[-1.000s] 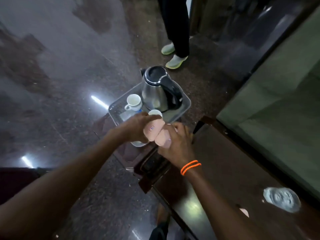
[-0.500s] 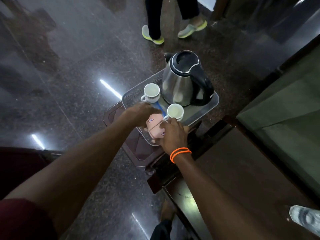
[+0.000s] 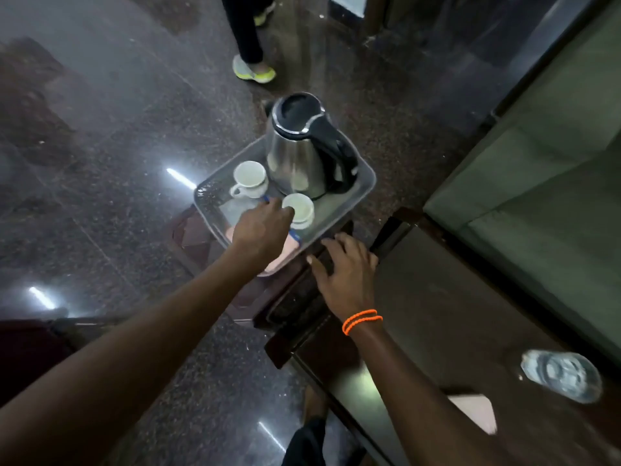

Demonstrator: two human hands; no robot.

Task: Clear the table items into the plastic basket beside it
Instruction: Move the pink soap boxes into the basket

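A grey plastic basket (image 3: 367,178) stands on a low dark stool beside the dark wooden table (image 3: 437,307). It holds a steel kettle (image 3: 299,163) with a black handle, two white cups (image 3: 250,178) (image 3: 300,210), a blue-tipped item and pink packets (image 3: 280,257). My left hand (image 3: 262,228) reaches palm down into the basket, over the pink packets, with its fingertips bent beside the nearer cup. My right hand (image 3: 347,274) rests on the table's corner with its fingers apart and holds nothing. On the table lie a crumpled clear plastic bottle (image 3: 561,376) and a pale packet (image 3: 475,412).
The floor is shiny dark stone (image 3: 117,163). Another person's legs and yellow-green shoes (image 3: 255,72) stand just beyond the basket. A green sofa (image 3: 537,183) runs along the table's far right side. My own foot (image 3: 314,401) is by the table's near edge.
Both hands carried pink packets to the basket. The packets now lie in it under my left hand, and my right hand has drawn back to the table corner.
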